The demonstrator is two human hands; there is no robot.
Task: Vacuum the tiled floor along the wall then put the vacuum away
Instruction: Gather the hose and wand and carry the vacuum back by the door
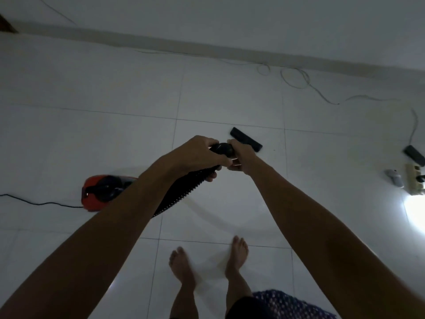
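Observation:
Both hands meet in the middle of the view around the black vacuum handle [224,150]. My left hand [200,155] grips its near end, where the ribbed black hose [181,194] joins. My right hand [242,157] is closed on the wand just beyond it. The flat black floor nozzle [246,139] rests on the white tiled floor [92,134], past my right hand. The red canister vacuum [101,192] sits on the floor to the left, partly hidden by my left forearm. The wall's base [161,46] runs across the top.
A black power cord [39,203] trails left from the canister. A thin white cable [296,79] lies looped near the wall. At the right edge are a power strip [414,180], a dark adapter [414,155] and a small grey object [394,177]. My bare feet [207,261] stand below.

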